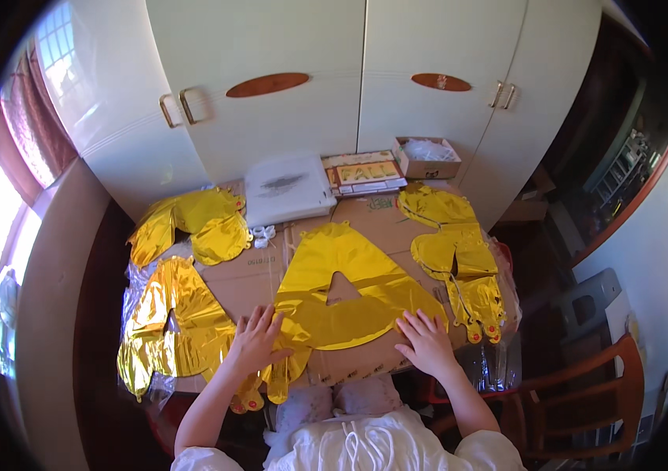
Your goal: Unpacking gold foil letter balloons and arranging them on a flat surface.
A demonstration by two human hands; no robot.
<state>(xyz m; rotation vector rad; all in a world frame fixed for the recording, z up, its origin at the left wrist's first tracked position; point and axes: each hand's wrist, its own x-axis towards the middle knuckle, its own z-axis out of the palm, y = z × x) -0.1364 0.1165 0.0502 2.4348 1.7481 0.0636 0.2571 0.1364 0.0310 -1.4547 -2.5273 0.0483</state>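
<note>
Cream cabinet doors (271, 39) rise beyond the far edge of a cardboard-covered surface (236, 279) spread with gold foil. Broadest of the foil, a triangular piece (334, 318) with a small central opening lies flat mid-surface, its curved base toward the near edge. A many-lobed piece (459, 255) runs along the right edge; a crinkled piece (177, 345) fills the near left corner, and a curved piece (224, 239) the far left corner. At the far edge sit a white plastic packet (302, 196), a stack of flat printed packs (361, 174) and an open box (432, 167) of clear plastic.

Fingers fanned and palm down, the left hand (254, 339) rests at the triangular piece's lower left; the right hand (427, 341), also spread wide, touches its lower right. Neither appears to grip anything. To judge by the pose, the step is pressing the foil smooth, best done with light, flat strokes outward from the opening, one hand anchoring while the other sweeps; the crosswise creases call for slow passes, since thin film could crease again or tear. Small white rolls (262, 234) lie beside the curved piece, and tiny red-dotted tabs (491, 334) end the many-lobed piece near the surface's near right corner.
</note>
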